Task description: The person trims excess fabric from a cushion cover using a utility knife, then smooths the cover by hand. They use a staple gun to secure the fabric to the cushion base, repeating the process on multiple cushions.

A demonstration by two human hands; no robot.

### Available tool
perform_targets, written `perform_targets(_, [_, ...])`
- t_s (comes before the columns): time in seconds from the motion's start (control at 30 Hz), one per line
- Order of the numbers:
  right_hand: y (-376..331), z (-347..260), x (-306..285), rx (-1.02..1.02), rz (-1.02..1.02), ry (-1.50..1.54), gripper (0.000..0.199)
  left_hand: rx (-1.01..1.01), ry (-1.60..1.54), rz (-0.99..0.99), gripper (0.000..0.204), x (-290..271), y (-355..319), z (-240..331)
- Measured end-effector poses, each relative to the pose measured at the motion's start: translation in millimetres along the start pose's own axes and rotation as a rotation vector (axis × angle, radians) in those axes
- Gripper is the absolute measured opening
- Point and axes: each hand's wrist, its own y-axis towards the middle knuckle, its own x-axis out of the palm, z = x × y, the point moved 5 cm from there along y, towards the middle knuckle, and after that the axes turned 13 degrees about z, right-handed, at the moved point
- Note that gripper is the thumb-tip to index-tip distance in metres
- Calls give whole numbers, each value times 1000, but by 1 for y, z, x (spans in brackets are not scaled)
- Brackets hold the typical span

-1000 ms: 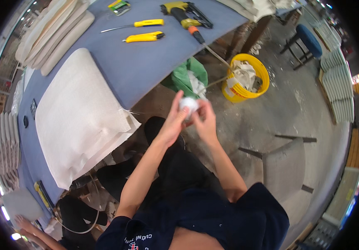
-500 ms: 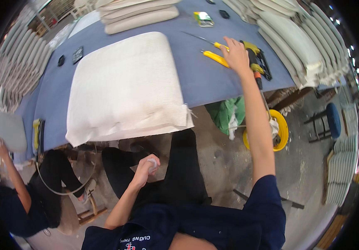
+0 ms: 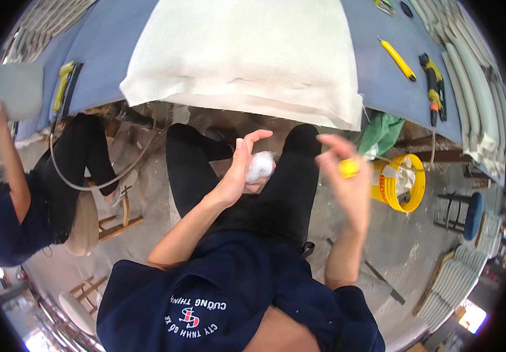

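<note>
My left hand (image 3: 238, 173) is above my lap, its palm and lower fingers holding a wad of white fluffy stuffing (image 3: 260, 167). Thumb and index finger stick up away from the wad. To the right, my right hand (image 3: 345, 182) is blurred by motion and closed around a yellow-handled tool (image 3: 348, 168); only the butt of its handle shows, and the thin shaft seen earlier is hidden. In front of both hands a white fabric-covered seat cushion (image 3: 241, 53) lies on the table, its loose cloth edge hanging over the front.
On the blue-covered table (image 3: 103, 53) lie a yellow utility knife (image 3: 398, 60) and a staple gun (image 3: 433, 85). Stacked cushions (image 3: 470, 76) stand at right. A yellow bucket (image 3: 408, 182) and green cloth (image 3: 381, 134) are below. At left sits a co-worker (image 3: 18, 199) beside another staple gun (image 3: 65, 91).
My right hand has taken the thin-shafted yellow-handled tool off the table and come back toward my lap. My left hand has opened partly around the wad. The view has tipped downward.
</note>
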Motion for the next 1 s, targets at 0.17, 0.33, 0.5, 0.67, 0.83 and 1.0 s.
perform_targets(0.17, [-54,22,63,84,1,58,34,335,336,-50,103,27,6,6])
perform_targets(0.33, [-59,27,62,306,-27,462,8,424,567,-48,94,27,-3,11])
perform_targets(0.5, [-59,1,-5,188,279,667,10,702,634,367,50,-41,9,26])
perform_targets(0.67, [-28,8,-57,126,420,624,13,742,772,270,13,-27,-3,52])
perform_targets(0.83, [-28,15,-34,159,348,730,25,917,756,-97,37,73,-3,85])
perform_targets(1.0, [-42,29,-36,234,351,702,29,1420,1117,64,58,107,22,96])
